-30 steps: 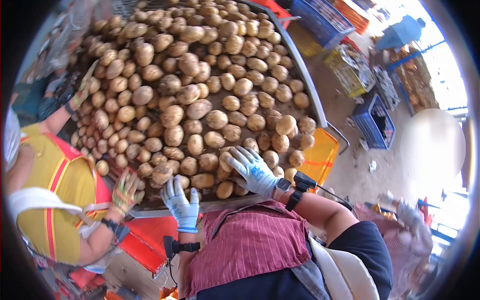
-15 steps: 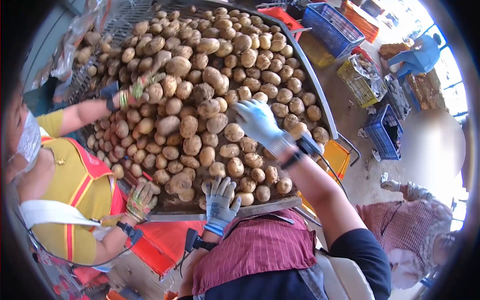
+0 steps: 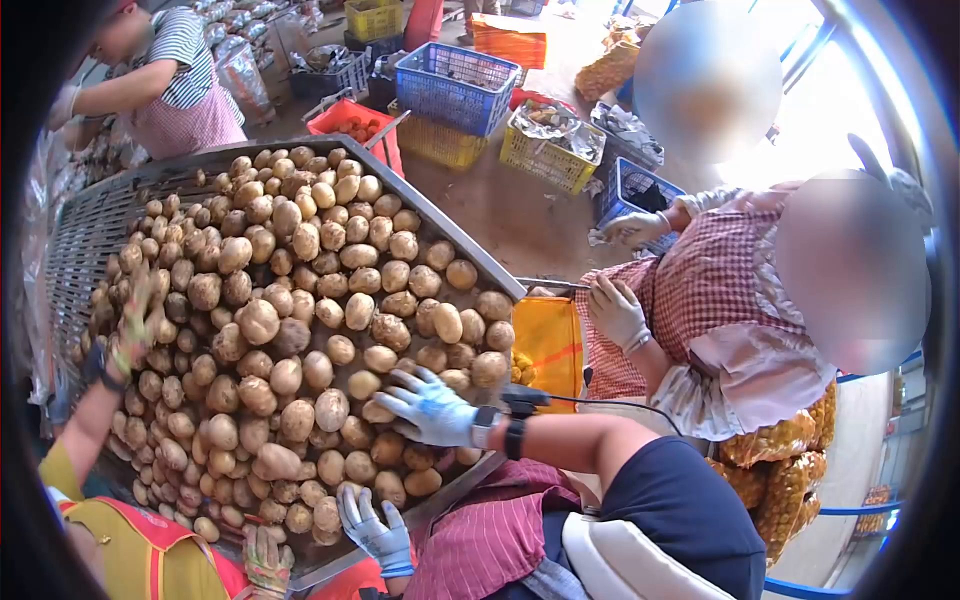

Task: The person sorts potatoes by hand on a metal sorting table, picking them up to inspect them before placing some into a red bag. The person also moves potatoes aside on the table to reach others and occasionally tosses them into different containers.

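Note:
A heap of round, soil-specked potatoes (image 3: 258, 322) covers the metal sorting table (image 3: 432, 205). My right hand (image 3: 432, 407), in a pale blue-grey glove, lies over potatoes near the table's right side, its fingers spread and touching some. At the near edge rests my left hand (image 3: 377, 532), gloved alike, fingers apart beside a few potatoes. Neither hand is closed around a potato. A co-worker's gloved hand (image 3: 135, 325) reaches over the heap at the left, blurred. That person's other gloved hand (image 3: 268, 560) is at the near edge.
To my right stands a person in a checked apron (image 3: 700, 290), beside an orange container (image 3: 552, 345) holding small potatoes. Beyond the table are a red bin (image 3: 350, 122), a blue crate (image 3: 455, 88) and a yellow crate (image 3: 548, 158). Filled net sacks (image 3: 785, 480) are stacked at right.
My view has turned to the right, bringing the person in the checked apron nearer the middle. My right hand has come back toward me over the potatoes. My left hand remains at the near edge.

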Tool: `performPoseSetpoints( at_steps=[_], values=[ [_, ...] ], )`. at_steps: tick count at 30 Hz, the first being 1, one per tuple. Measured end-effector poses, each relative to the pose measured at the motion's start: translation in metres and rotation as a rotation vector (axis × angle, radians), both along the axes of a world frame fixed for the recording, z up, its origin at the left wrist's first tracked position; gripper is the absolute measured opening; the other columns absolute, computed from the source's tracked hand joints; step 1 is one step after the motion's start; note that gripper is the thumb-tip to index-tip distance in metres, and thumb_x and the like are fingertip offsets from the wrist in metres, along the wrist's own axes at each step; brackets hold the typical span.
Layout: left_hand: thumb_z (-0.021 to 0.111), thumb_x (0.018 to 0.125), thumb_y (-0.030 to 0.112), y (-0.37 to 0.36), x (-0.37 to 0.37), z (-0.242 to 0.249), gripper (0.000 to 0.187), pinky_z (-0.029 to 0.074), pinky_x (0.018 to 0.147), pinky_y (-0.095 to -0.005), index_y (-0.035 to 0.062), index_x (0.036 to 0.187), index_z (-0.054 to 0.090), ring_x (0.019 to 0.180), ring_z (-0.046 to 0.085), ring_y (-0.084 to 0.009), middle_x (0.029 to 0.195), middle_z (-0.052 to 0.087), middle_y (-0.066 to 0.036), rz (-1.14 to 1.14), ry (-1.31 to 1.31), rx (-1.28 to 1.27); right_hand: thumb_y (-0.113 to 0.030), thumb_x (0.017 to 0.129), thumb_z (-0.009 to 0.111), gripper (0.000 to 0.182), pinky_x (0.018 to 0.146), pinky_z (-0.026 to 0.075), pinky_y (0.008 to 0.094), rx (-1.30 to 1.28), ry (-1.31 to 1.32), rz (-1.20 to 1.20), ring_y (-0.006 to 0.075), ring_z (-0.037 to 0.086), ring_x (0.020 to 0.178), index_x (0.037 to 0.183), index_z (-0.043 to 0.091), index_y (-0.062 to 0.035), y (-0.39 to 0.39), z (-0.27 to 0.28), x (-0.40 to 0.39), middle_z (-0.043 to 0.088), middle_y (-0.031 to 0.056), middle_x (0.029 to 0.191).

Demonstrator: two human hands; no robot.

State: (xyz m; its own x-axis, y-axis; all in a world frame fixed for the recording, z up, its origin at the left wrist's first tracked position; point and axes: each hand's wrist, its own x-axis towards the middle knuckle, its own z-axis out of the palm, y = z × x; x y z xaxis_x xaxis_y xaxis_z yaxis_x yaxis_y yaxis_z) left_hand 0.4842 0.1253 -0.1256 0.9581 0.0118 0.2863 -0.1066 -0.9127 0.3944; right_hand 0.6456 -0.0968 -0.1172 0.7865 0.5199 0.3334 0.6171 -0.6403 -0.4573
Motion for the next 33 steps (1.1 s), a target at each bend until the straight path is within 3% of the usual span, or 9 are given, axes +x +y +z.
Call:
performPoseSetpoints(
  at_steps=[6,11,13,15,19,24,26,30,33],
  values=[
    [0.062,0.08,0.016,-0.001,0.0,0.004,0.036,0.034,0.108,-0.0539,0.0026,0.113,0.059,0.129,0.043,-0.0421,0.137,0.049,-0.019,0.046,0.062,-0.032,-0.02,0.081,0.065,0.021,0.079,0.047,0.0464,-0.182,0.153,-0.049,0.0292,0.058,0.096,0.099,0.063,-0.0088,-0.047,0.009,-0.003,0.06,0.0077,0.109],
    [0.062,0.082,0.016,-0.003,-0.002,0.0,0.03,0.036,0.107,-0.0533,0.002,0.109,0.061,0.128,0.045,-0.0408,0.135,0.051,-0.019,0.067,0.025,0.01,-0.026,0.083,0.065,0.026,0.073,0.047,0.0425,0.187,-0.096,-0.138,0.032,0.059,0.09,0.1,0.061,-0.0068,0.0,0.036,0.07,0.058,0.0102,0.099],
    [0.062,0.082,0.016,-0.004,-0.003,0.002,0.029,0.037,0.106,-0.0533,0.0019,0.108,0.061,0.126,0.047,-0.0411,0.134,0.053,-0.019,0.06,-0.001,0.022,-0.029,0.083,0.065,0.03,0.075,0.048,0.0439,0.12,-0.02,-0.202,0.032,0.059,0.09,0.103,0.061,-0.0071,0.031,0.047,0.1,0.058,0.0119,0.097],
    [0.061,0.084,0.019,0.0,-0.001,-0.008,0.028,0.039,0.102,-0.0523,0.0041,0.108,0.062,0.124,0.048,-0.0405,0.132,0.054,-0.018,0.021,-0.089,0.022,-0.036,0.082,0.067,0.039,0.085,0.047,0.051,0.136,0.172,-0.175,0.0352,0.056,0.104,0.109,0.062,-0.0084,0.062,0.052,0.106,0.057,0.0168,0.11],
    [0.058,0.088,0.019,0.002,-0.001,-0.01,0.026,0.04,0.1,-0.0543,0.0032,0.108,0.061,0.122,0.049,-0.0419,0.13,0.054,-0.02,-0.029,-0.111,0.007,-0.042,0.077,0.072,0.058,0.096,0.036,0.0683,-0.065,0.097,-0.021,0.0457,0.032,0.135,0.124,0.057,-0.0125,0.107,0.022,0.042,0.04,0.0215,0.142],
    [0.058,0.089,0.022,-0.005,0.012,-0.001,0.025,0.043,0.1,-0.0537,0.0003,0.102,0.062,0.118,0.052,-0.0434,0.125,0.056,-0.023,-0.038,-0.144,0.025,-0.036,0.075,0.073,0.065,0.105,0.036,0.0577,0.008,0.136,0.075,0.0354,0.037,0.136,0.13,0.051,-0.0121,0.049,0.017,0.013,0.049,0.0122,0.137],
    [0.059,0.088,0.025,-0.01,0.008,0.013,0.026,0.044,0.098,-0.0539,0.0018,0.098,0.064,0.117,0.053,-0.0432,0.123,0.057,-0.023,0.011,-0.079,-0.03,-0.034,0.08,0.069,0.059,0.111,0.035,0.0459,-0.006,0.146,0.058,0.0403,0.046,0.126,0.129,0.052,-0.0062,0.02,0.015,0.01,0.051,0.0215,0.131],
    [0.063,0.083,0.027,-0.007,0.006,0.014,0.026,0.043,0.099,-0.0518,0.0078,0.1,0.067,0.12,0.052,-0.0399,0.127,0.056,-0.019,0.123,0.04,-0.049,-0.035,0.077,0.071,0.059,0.111,0.031,0.0528,-0.146,0.097,0.141,0.0376,0.036,0.137,0.126,0.056,-0.0061,-0.004,0.01,0.018,0.045,0.0172,0.142],
    [0.065,0.08,0.026,-0.01,0.002,0.01,0.026,0.042,0.1,-0.0491,0.0116,0.103,0.067,0.124,0.049,-0.0359,0.131,0.056,-0.014,0.155,0.036,-0.027,-0.028,0.077,0.072,0.04,0.107,0.036,0.0511,-0.029,-0.001,0.133,0.036,0.047,0.126,0.11,0.061,-0.0074,-0.003,0.02,0.023,0.055,0.0143,0.13]
  ],
)
